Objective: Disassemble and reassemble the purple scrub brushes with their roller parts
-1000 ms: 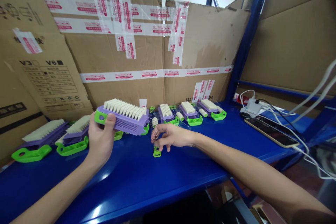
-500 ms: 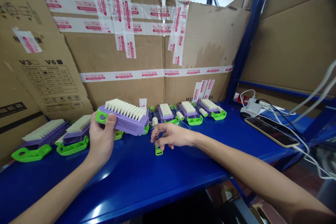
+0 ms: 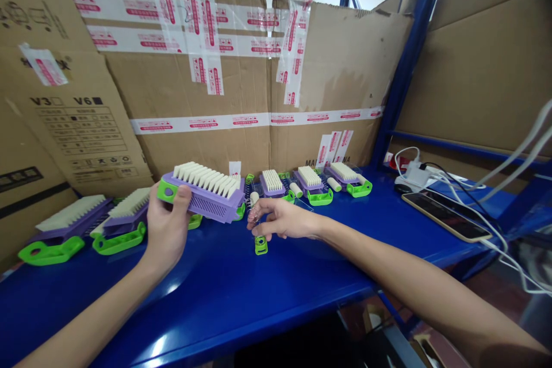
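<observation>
My left hand (image 3: 166,229) holds up a purple brush (image 3: 207,192) with white bristles and green ends, thumb on its left green end. My right hand (image 3: 280,219) hovers just above the blue shelf, fingers pinched on a small metal spring (image 3: 254,217). A small green plastic piece (image 3: 260,244) lies on the shelf right under that hand.
Two finished brushes (image 3: 64,230) (image 3: 125,223) lie at the left; several more (image 3: 313,184) stand along the cardboard wall (image 3: 241,86). A phone (image 3: 446,215), charger and white cables (image 3: 509,155) sit at the right. The blue shelf (image 3: 215,293) drops off at its front edge.
My right hand has risen slightly with the spring; the green piece beneath it sits a little farther back. The left hand and its brush have barely moved.
</observation>
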A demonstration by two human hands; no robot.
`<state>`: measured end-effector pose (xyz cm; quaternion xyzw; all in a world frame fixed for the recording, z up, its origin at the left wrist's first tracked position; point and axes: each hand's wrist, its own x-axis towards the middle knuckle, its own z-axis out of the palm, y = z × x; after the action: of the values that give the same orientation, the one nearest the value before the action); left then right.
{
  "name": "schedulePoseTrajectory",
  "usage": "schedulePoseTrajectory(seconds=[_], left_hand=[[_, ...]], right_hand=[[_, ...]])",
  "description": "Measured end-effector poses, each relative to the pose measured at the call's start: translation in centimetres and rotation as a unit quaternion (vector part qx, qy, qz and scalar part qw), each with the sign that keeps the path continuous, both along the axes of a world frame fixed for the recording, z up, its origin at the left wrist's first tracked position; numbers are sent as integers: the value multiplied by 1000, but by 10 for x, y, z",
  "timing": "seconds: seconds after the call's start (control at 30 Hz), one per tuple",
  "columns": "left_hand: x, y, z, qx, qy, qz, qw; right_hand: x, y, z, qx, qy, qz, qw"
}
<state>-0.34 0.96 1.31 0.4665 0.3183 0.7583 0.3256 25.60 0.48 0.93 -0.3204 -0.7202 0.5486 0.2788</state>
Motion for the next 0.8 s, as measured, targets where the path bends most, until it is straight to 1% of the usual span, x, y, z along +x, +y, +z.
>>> schedulePoseTrajectory(seconds=[0.17,0.3,0.37,0.5,0.7,0.8], left_hand=[[-1,0,0,5,4,2,1000],[-1,1,-1,8,8,1,1000],[-1,1,-1,8,6,1,1000],[-1,0,-1,6,8,2,1000],[-1,-1,0,3,8,6,1000],[0,-1,0,1,5,6,1000]], right_hand=[[-2,-1,1,20,43,0,999],[-5,2,-4,56,87,3,995],[-5,3,-6,103,95,-10,990],[-2,-3,-2,214,61,-53,973],[3,-10,7,309,27,-84,947],[5,-11,8,364,2,-93,927]])
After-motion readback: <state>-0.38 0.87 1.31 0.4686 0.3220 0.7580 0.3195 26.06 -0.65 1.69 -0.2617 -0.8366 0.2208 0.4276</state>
